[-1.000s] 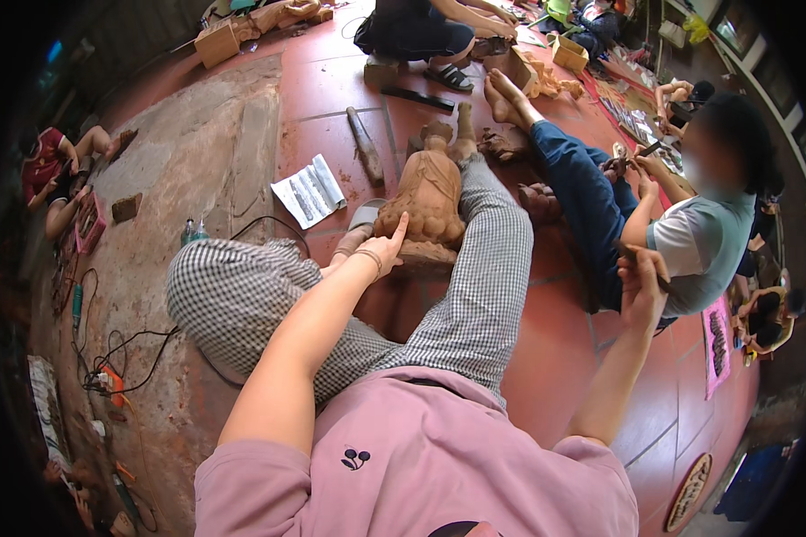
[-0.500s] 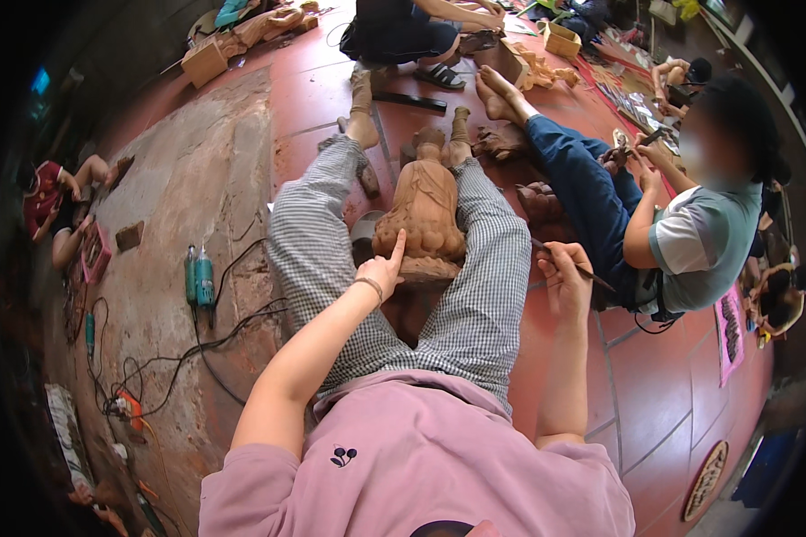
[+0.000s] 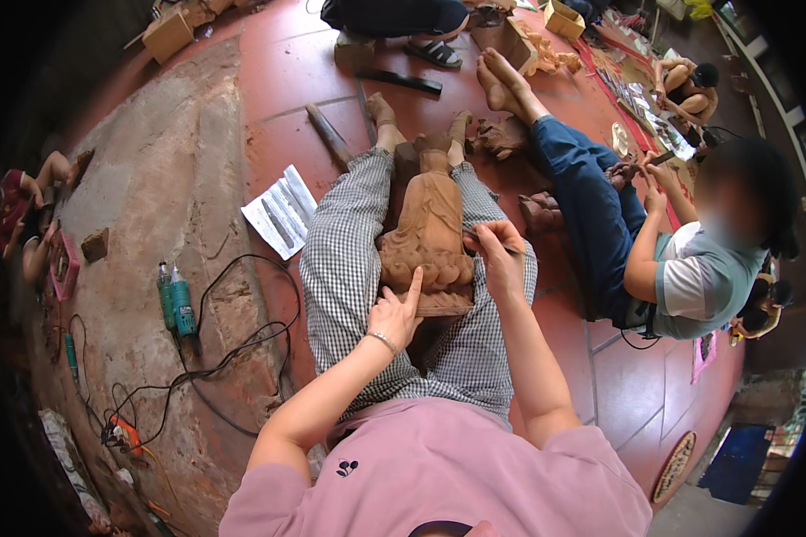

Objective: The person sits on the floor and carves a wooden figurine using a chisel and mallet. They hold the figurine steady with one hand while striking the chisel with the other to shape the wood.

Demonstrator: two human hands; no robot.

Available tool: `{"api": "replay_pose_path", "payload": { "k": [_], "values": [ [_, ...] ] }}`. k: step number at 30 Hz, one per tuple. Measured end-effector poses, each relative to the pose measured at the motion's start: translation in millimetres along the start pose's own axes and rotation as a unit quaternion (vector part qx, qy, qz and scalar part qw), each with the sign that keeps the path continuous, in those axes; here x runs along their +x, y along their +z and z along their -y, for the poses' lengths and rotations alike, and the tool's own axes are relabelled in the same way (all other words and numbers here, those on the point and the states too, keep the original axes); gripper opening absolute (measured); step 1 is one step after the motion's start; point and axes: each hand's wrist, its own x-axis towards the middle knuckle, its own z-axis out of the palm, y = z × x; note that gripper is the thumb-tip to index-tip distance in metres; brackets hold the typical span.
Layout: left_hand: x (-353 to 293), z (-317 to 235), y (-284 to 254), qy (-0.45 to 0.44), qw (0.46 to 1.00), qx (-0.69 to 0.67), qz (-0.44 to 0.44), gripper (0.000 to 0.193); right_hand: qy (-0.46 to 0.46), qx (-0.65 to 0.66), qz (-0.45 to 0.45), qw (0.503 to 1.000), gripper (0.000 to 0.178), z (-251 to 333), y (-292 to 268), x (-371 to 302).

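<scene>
A brown wooden statue (image 3: 430, 210) of a robed, seated figure stands between my legs, on a base carved with rounded petals. My left hand (image 3: 397, 315) lies at the base, its index finger stretched out against the petals and the thumb spread aside. At the statue's right side is my right hand (image 3: 501, 255), its fingers closed around a thin carving chisel (image 3: 512, 250). The chisel's tip points left, close to the statue; whether it touches the wood I cannot tell.
Several chisels lie on a white sheet (image 3: 280, 212) left of my leg. A wooden mallet (image 3: 329, 136) sits farther ahead. Green power tools (image 3: 177, 300) trail black cords (image 3: 215, 345) on the left. A co-worker (image 3: 690, 242) in blue trousers carves close by on the right.
My right hand has brought the chisel in from the right to the statue's side. My left index finger has shifted along the base. The chisel-laden sheet and mallet now show more fully.
</scene>
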Motion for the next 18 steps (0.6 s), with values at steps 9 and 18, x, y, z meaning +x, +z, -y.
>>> {"api": "replay_pose_path", "payload": {
  "k": [9,18],
  "values": [
    [-5,24,-3,0.071,0.989,-0.117,-0.064,0.102,0.013,-0.077,-0.056,0.995,0.013,-28,1,54],
    [-4,61,-6,0.107,0.989,-0.098,-0.037,0.1,0.092,-0.019,-0.084,0.992,0.018,-56,14,33]
  ]
}}
